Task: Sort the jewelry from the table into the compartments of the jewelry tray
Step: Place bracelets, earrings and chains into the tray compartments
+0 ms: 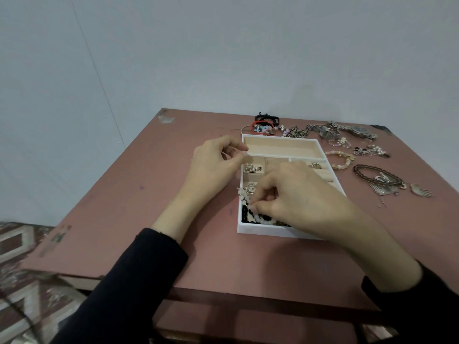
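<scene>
Currently: pale bead bracelet (250, 207), a light, limp strand of smooth round beads, likely slippery. Best pinched across 1 or 2 beads, slack fed in after.
Location: draped over left rim into near compartment of jewelry tray (263, 230), atop dark beads (245, 215).
Right hand (298, 194): fingertips clamped on strand.
Left hand (213, 160): fingers curled by far-left rim; cannot tell whether holding anything.
Small left cell: pearl pieces (252, 168).
Right cell: gold-tone piece (315, 165).
Table (149, 194): watches (357, 131) and other loose pieces beyond and right of tray.

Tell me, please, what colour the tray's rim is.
The tray has a white rim, clearest in the head view.
</scene>
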The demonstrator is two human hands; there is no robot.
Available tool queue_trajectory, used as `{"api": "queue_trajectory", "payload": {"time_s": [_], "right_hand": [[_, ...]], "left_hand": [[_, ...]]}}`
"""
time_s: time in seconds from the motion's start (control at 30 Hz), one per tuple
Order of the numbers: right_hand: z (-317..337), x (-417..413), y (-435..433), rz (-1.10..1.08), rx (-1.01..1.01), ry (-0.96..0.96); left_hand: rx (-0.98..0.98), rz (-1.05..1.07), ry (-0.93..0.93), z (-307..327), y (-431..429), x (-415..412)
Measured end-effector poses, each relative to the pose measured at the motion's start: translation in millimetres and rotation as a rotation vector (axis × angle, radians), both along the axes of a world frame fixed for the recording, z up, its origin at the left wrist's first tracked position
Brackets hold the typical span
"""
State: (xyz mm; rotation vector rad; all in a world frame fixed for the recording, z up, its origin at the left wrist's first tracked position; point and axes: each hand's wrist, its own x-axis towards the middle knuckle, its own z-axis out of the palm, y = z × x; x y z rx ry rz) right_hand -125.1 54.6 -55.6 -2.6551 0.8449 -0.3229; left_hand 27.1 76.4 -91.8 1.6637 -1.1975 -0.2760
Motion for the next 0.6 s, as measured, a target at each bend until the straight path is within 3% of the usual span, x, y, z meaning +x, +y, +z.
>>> {"api": "queue_trajectory", "payload": {"time_s": [0.17,0.37,0.6], "right_hand": [[7,-4,-6,0.084,-0.043,0.074],[10,5,-13,0.229,-0.098,-0.162],[-2,8,-14,0.325,-0.128,-0.047]], "left_hand": [[-0.005,-0.001,0.000,1,1,0],[-0.005,0.007,0.003,2,2,3],[0.000,0.099,0.006,0,-2,8]]}}
